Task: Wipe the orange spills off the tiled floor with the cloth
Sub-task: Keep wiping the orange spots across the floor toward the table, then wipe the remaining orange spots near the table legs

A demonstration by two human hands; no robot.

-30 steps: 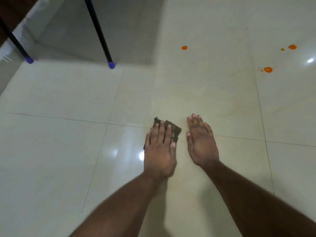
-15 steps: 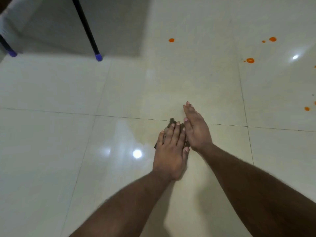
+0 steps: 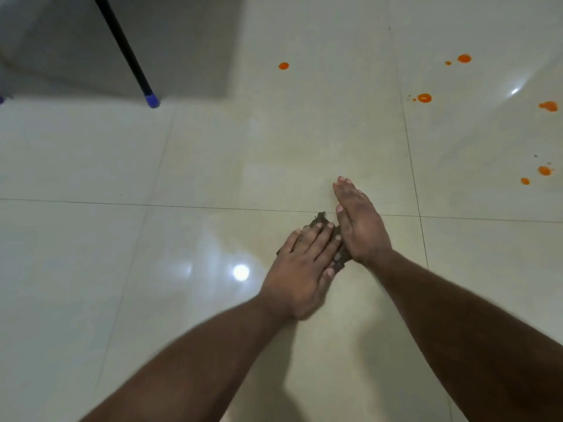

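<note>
A small dark cloth (image 3: 318, 220) lies on the cream tiled floor (image 3: 213, 166), mostly hidden under my hands. My left hand (image 3: 301, 266) presses flat on it with straight fingers. My right hand (image 3: 358, 225) stands on its edge against the cloth's right side, fingers straight and pointing away from me. Orange spills dot the floor farther off: one drop (image 3: 283, 66) straight ahead, a blob with specks (image 3: 424, 98) to the right, two more (image 3: 464, 58) beyond it, and several (image 3: 544, 170) near the right edge.
A black furniture leg with a blue foot (image 3: 151, 100) stands at the upper left, in front of a shaded grey area (image 3: 122, 41). Ceiling light glares on the glossy tile (image 3: 240, 272) just left of my left hand.
My right hand turned from lying flat beside the cloth to standing on its edge against it. My left hand and the cloth shifted right toward it, and the view swung right, showing more spills.
</note>
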